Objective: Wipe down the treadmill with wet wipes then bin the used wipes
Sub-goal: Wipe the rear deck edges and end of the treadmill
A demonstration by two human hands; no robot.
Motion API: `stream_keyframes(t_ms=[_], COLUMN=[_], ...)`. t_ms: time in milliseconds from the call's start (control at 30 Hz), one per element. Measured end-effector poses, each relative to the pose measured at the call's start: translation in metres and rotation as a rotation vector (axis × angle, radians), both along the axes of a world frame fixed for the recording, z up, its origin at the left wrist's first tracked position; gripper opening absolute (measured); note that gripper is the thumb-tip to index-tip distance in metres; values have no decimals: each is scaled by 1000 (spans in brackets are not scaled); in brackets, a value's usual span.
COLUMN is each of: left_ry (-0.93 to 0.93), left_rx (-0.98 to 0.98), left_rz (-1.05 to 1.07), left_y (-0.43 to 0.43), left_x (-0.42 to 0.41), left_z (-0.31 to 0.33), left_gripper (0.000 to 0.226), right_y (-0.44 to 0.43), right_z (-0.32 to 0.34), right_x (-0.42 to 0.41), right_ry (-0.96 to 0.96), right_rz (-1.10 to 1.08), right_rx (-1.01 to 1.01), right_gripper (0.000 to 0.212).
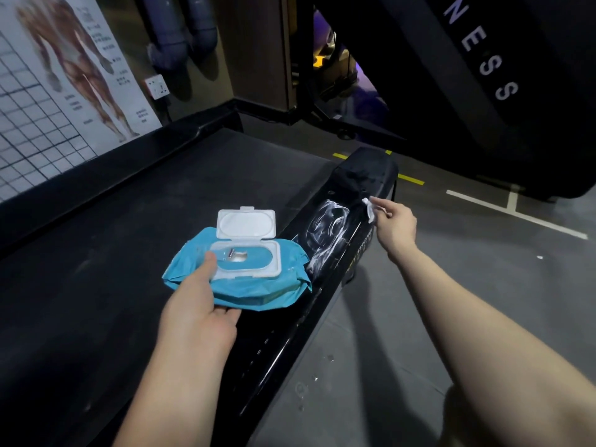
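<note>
Left hand [200,304] grips a blue wipes pack [258,282], thumb on top beside the opening, fingers beneath. The pack is held over the right edge of the treadmill [129,237], its white lid [246,224] flipped open and standing up. Right hand [395,225] is well apart from the left, extended to the far part of the glossy black rail [290,333], and pinches a small crumpled white wipe [370,209] between thumb and fingertips. The wipe appears to touch the rail's outer edge, though contact is not certain from this angle. White smeared streaks [325,233] lie on the rail between pack and wipe. Grey floor [451,285] with painted lines lies to the right; an anatomy poster [64,75] hangs on the left wall
</note>
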State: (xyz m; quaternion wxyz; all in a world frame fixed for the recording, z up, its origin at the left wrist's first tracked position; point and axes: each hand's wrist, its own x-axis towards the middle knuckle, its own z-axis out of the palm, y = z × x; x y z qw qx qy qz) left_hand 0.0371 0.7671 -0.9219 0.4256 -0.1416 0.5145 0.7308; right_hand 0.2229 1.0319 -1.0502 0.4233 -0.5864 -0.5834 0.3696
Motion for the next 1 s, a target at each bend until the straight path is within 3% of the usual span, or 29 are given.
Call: stream_keyframes(t_ms=[233, 400, 533, 800, 1000], left_ry=[1, 4, 7, 42, 72], left_rx=[2, 6, 2, 46, 68], left_rz=[17, 1, -3, 6, 13], left_y=[0, 3, 3, -2, -12], left_x=[5, 7, 6, 1, 2], left_z=[-1, 0, -1, 0, 0], left_gripper=[8, 9, 7, 6, 19], right_y=[19, 21, 15, -32, -61], right_z=[-12, -14, -10, 5, 8], right_x=[-6, -11, -19, -9, -5], right_ry=[159, -328, -564, -656, -652], right_rz=[33, 122, 288, 452, 588], right_rx=[-153, 122, 271, 336, 324], right_gripper=[34, 25, 21, 23, 23])
